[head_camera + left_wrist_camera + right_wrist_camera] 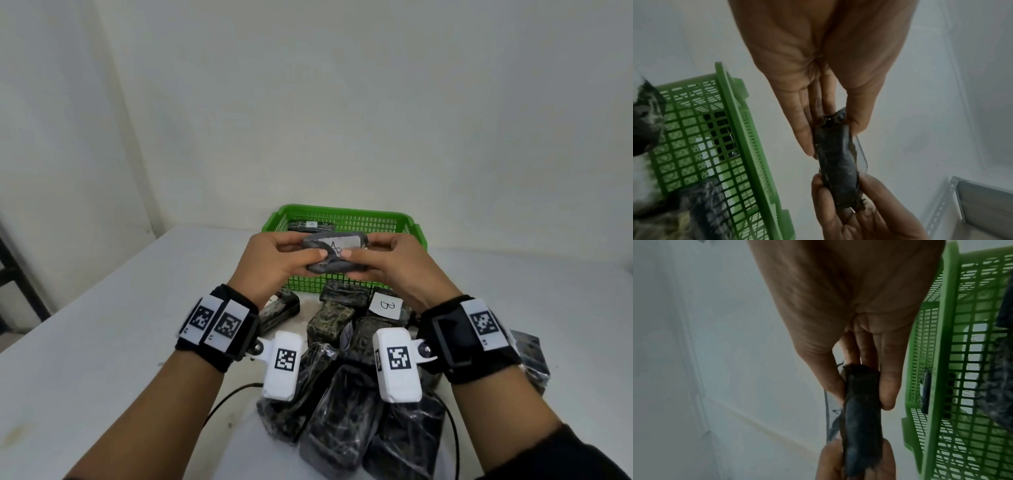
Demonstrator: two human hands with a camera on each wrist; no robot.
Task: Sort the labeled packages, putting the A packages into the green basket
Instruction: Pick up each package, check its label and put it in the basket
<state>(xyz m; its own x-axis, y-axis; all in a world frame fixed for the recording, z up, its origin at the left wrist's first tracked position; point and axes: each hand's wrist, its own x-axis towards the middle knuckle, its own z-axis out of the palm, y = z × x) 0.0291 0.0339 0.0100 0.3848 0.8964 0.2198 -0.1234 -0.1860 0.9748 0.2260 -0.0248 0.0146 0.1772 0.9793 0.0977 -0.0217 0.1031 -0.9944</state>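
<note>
Both hands hold one dark wrapped package (334, 251) with a white label marked A, raised above the near wall of the green basket (416, 236). My left hand (274, 260) pinches its left end and my right hand (394, 262) pinches its right end, thumbs on the label side. In the left wrist view the package (838, 164) runs between my left hand (818, 129) above and the other hand below. The right wrist view shows the package (861, 410) pinched by my right hand (865, 382). Another A-labeled package (310, 225) lies inside the basket at the back left.
A heap of dark wrapped packages (346, 404) lies on the white table (102, 342) beneath my wrists; one shows a B label (387, 305). A black cable (226, 401) runs beside the heap. The basket (731, 146) stands against the white wall. A dark frame (13, 291) stands at far left.
</note>
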